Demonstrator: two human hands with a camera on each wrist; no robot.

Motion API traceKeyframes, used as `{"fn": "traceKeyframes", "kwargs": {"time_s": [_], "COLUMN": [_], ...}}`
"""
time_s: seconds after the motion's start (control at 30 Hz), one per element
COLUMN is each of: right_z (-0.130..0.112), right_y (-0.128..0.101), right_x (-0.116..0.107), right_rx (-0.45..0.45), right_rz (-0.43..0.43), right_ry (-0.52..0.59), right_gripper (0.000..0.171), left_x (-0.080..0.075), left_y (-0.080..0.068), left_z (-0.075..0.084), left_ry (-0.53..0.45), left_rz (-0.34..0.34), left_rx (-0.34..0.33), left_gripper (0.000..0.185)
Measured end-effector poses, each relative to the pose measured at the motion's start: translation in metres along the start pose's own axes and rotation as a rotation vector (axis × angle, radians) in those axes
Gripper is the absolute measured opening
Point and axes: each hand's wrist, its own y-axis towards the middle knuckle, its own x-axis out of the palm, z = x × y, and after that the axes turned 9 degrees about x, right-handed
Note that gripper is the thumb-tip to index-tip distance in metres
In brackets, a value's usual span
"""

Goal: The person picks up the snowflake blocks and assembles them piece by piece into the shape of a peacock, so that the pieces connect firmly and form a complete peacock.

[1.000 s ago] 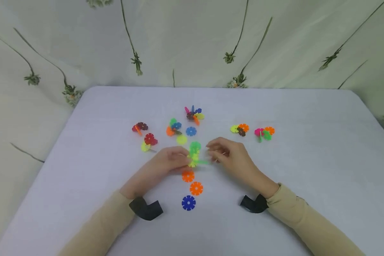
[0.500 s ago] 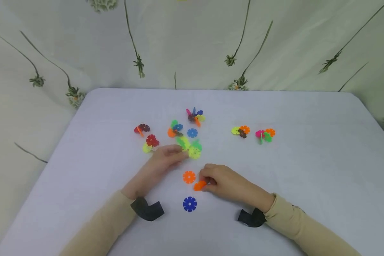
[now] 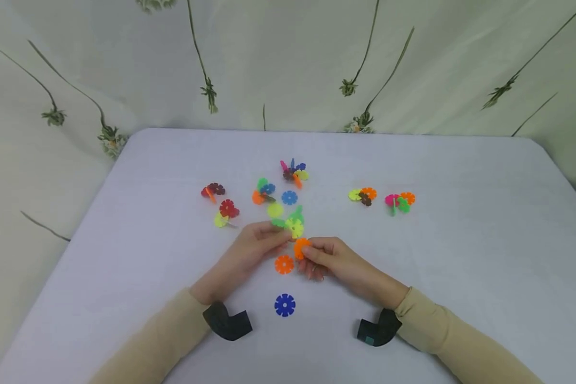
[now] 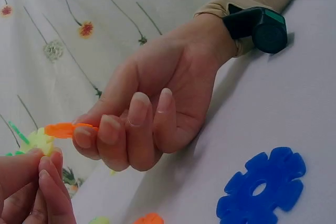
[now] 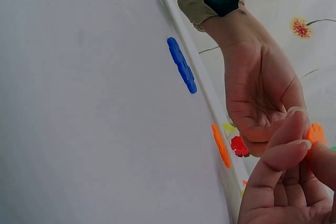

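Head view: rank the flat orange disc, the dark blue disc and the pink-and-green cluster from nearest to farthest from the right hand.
From the right hand:
1. Flat orange disc, on the table just to its left.
2. Dark blue disc, toward the near edge, between the wrists.
3. Pink-and-green cluster, farther back on the right.

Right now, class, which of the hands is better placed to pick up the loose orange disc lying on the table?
Probably the right hand: it sits just beside the loose orange disc, though it already pinches another orange disc. The left hand holds the green and yellow cluster.
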Motion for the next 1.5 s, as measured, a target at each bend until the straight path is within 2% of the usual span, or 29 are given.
{"fn": "traceKeyframes", "kwargs": {"time_s": [0.27,0.47,0.63,0.8,1.13,1.27,1.33,1.43,1.5], "right_z": [-0.002,-0.001,0.0,0.002,0.0,-0.004,-0.006,-0.008,-0.009], "right_y": [-0.002,-0.002,-0.001,-0.001,-0.004,-0.005,-0.006,-0.005,-0.004], "right_x": [0.0,-0.001,-0.001,0.0,-0.006,-0.013,-0.015,-0.017,-0.013], "right_rx": [0.053,0.053,0.039,0.026,0.019,0.051,0.059,0.033,-0.02], "right_rz": [-0.055,-0.098,-0.156,-0.171,-0.119,-0.097,-0.067,0.035,0.09], "right_ry": [0.187,0.213,0.28,0.313,0.248,0.203,0.171,0.02,-0.188], "right_gripper": [0.023,0.021,0.022,0.024,0.022,0.021,0.023,0.025,0.02], "left_x": [0.002,0.003,0.007,0.011,0.015,0.014,0.01,-0.001,-0.01], "left_y": [-0.001,0.001,0.002,0.002,0.006,0.008,0.007,0.005,0.003], "left_z": [0.002,-0.002,-0.007,-0.008,-0.008,-0.008,-0.006,-0.002,0.002], "left_ry": [0.029,0.064,0.027,0.027,0.09,0.112,0.124,0.128,0.115], "left_rz": [-0.014,-0.023,-0.045,-0.055,-0.067,-0.076,-0.066,0.018,0.095], "left_rx": [0.053,0.097,0.13,0.203,0.274,0.277,0.246,0.189,0.162], "left_gripper": [0.042,0.042,0.037,0.03,0.026,0.029,0.033,0.04,0.043]}}
